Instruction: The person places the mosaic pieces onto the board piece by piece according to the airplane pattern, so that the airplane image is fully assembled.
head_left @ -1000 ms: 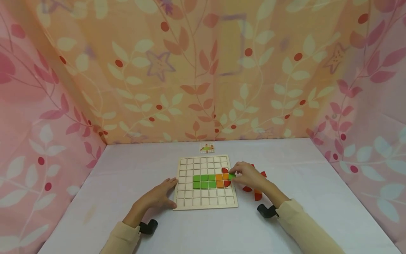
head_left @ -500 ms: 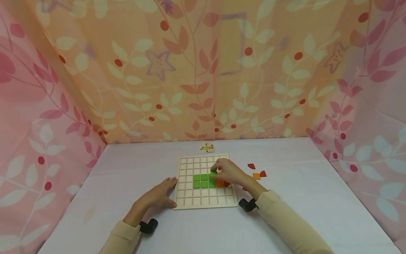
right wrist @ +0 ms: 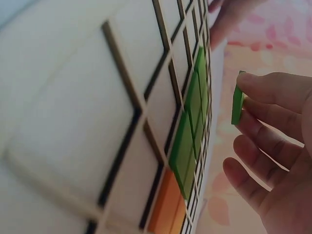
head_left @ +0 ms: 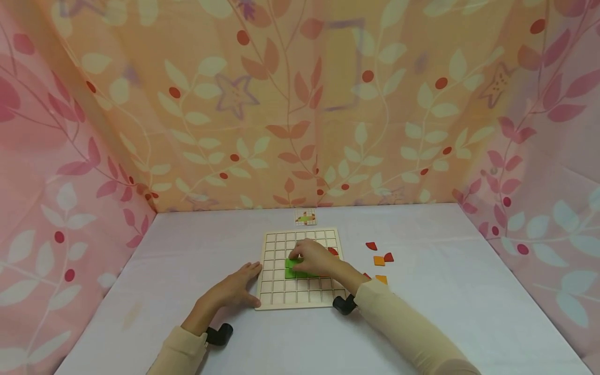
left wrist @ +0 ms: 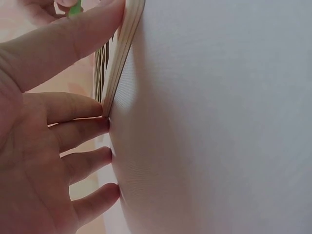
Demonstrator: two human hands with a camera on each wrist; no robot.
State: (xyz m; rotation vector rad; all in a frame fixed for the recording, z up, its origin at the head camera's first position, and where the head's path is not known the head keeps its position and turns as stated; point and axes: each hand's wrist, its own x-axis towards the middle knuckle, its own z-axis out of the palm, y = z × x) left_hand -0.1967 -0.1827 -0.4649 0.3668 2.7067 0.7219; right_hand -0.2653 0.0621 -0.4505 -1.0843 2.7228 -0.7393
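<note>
A pale wooden grid board (head_left: 278,297) lies flat on the white table. Thumb and index finger of my left hand (head_left: 236,288) touch its left edge, the fingers fairly straight; the left wrist view shows this hand (left wrist: 53,126) with its fingers spread. Over the board, my right hand (head_left: 316,259) pinches a green square tile (right wrist: 237,100) between thumb and fingertips. That tile is held clear of the board in the right wrist view. Green tiles (right wrist: 183,146) and orange tiles (right wrist: 168,202) sit in grid cells below. A red quarter-round tile (head_left: 333,251) shows beyond the right wrist; the forearm hides others.
Loose tiles lie right of the board: a red quarter-round (head_left: 371,246), another red one (head_left: 389,257), an orange square (head_left: 379,261), and further pieces partly behind the right sleeve. A small pattern card (head_left: 305,216) lies behind the board. Patterned curtains (head_left: 300,104) surround the table.
My right hand has carried the green tile leftward from the board's right edge to above the left end of the green tiles. The left hand has stayed in place.
</note>
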